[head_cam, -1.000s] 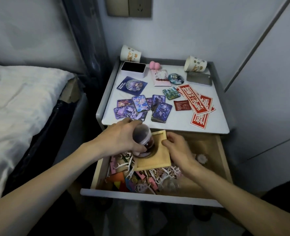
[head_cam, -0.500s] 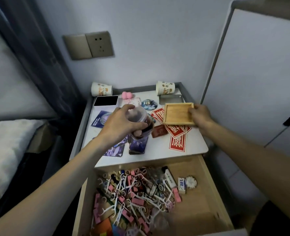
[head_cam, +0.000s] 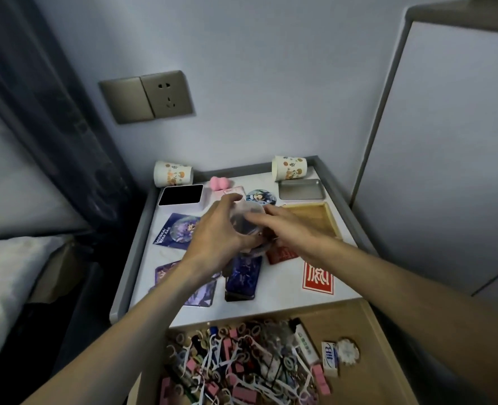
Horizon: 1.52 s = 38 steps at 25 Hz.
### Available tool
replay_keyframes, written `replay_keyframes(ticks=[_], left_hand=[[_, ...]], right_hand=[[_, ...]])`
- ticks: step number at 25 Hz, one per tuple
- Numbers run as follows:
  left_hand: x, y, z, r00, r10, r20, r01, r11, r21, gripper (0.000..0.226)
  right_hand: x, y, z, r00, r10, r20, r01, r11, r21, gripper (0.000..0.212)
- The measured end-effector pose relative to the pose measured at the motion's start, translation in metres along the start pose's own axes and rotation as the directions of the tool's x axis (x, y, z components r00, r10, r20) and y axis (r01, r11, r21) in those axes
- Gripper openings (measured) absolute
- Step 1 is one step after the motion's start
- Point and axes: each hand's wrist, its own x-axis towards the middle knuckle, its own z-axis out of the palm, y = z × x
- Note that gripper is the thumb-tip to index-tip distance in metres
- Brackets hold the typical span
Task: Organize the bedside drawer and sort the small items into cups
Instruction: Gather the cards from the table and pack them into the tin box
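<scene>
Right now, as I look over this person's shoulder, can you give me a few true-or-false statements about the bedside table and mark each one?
1. The left hand grips a small clear jar. True.
2. Both paper cups stand upright. False: the left cup and the right cup lie on their sides.
3. The wooden tray lies on the tabletop. True.
4. The drawer is shut. False: it is pulled open, with floss picks piled inside.
5. The right hand reaches into the drawer. False: it is up at the jar's top.
</scene>
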Motion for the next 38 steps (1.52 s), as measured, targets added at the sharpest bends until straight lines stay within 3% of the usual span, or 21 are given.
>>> replay_keyframes(ticks=[2, 7, 13, 18, 21, 23, 26, 33, 38], left_hand=[[0.011, -0.003, -0.007, 0.999, 0.023, -0.022, -0.024, 0.999, -0.034, 0.085], [0.032, -0.040, -0.027, 0.987, -0.160, 0.016, 0.161, 0.981, -0.107, 0.061], [0.026, -0.068, -0.033, 0.958, -0.260, 0.122, 0.274, 0.955, -0.117, 0.047], [0.016, -0.070, -0.038, 0.955, -0.270, 0.124, 0.288, 0.942, -0.172, 0.038], [0.016, -0.069, -0.040, 0.957, -0.261, 0.127, 0.281, 0.941, -0.187, 0.036], [0.016, -0.070, -0.040, 0.957, -0.260, 0.131, 0.281, 0.942, -0.185, 0.035], [0.018, -0.073, -0.038, 0.955, -0.261, 0.141, 0.285, 0.941, -0.183, 0.035], [0.015, -0.078, -0.033, 0.953, -0.253, 0.166, 0.279, 0.948, -0.154, 0.038], [0.001, -0.068, -0.042, 0.960, -0.219, 0.173, 0.245, 0.959, -0.144, 0.038]], right_hand=[[0.024, -0.005, 0.004, 0.999, 0.047, 0.023, -0.049, 0.994, 0.098, 0.034], [0.104, -0.020, -0.005, 0.930, 0.234, -0.284, -0.114, 0.917, 0.382, 0.029], [0.154, -0.021, -0.002, 0.904, 0.187, -0.384, -0.132, 0.978, 0.165, 0.023], [0.165, -0.019, -0.005, 0.908, 0.206, -0.364, -0.116, 0.960, 0.255, 0.028], [0.161, -0.030, 0.001, 0.865, 0.194, -0.463, -0.059, 0.955, 0.290, 0.047], [0.166, -0.034, 0.002, 0.832, 0.173, -0.527, -0.063, 0.973, 0.220, 0.053], [0.175, -0.031, 0.002, 0.834, 0.152, -0.531, -0.184, 0.983, -0.006, 0.058], [0.173, -0.002, -0.010, 0.880, 0.037, -0.473, -0.269, 0.861, -0.432, 0.074], [0.147, 0.005, -0.015, 0.925, -0.097, -0.368, -0.143, 0.808, -0.572, 0.041]])
